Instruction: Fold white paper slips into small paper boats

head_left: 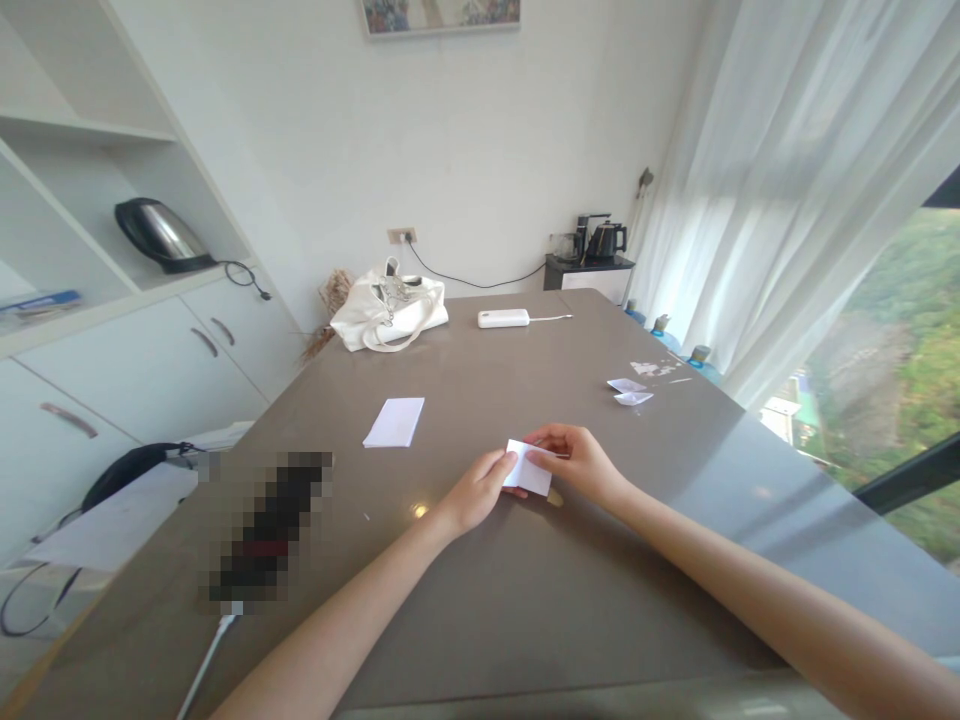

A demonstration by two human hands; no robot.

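Between my two hands is a small white sheet of paper [534, 478] with a crease down it, held just over the table. My left hand [478, 490] pinches its left edge, thumb on top and fingers beneath. On the other side, my right hand [581, 462] grips the upper right part, its thumb lying on the paper and its fingers behind. A stack of white paper [394, 422] lies flat to the left, beyond my left hand. Folded white paper pieces [631, 392] rest farther off to the right.
On the grey-brown table [465, 620] are a white handbag [390, 312], a white power bank [503, 318] with a short cable, and paper scraps [652, 368]. A pixelated dark object [271, 528] with a white cable [206, 665] lies at left. Curtains [697, 200] hang on the right.
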